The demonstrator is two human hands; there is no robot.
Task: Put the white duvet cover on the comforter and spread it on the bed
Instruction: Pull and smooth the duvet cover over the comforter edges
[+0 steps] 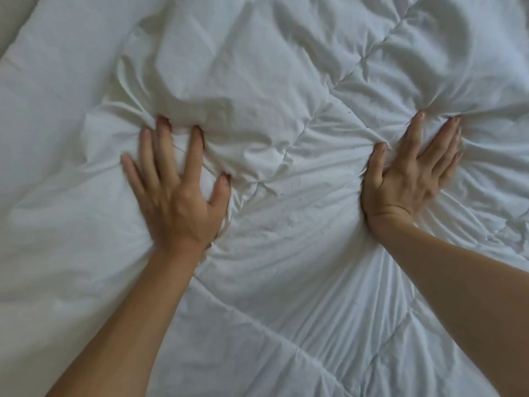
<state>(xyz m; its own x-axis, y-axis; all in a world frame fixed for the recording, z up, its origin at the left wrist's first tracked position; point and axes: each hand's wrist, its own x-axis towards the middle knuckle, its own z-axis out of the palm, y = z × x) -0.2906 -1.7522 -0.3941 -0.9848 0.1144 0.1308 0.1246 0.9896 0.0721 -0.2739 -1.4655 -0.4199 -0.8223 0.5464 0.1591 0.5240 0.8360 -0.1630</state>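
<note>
Both my forearms are bare to the frame edge; no sleeve shows. My left hand point(174, 202) and my right hand point(406, 179) carry no glove, ring, watch or band. Fingernails are short and unpainted. A crease line crosses my right wrist.

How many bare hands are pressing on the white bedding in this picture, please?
2. The left hand presses flat with spread fingers on the white quilted bedding left of centre; the right hand presses flat further right.

The white comforter point(286, 282) is showing diamond quilting stitched in white, with tiny dark specks dotting its middle.
</note>
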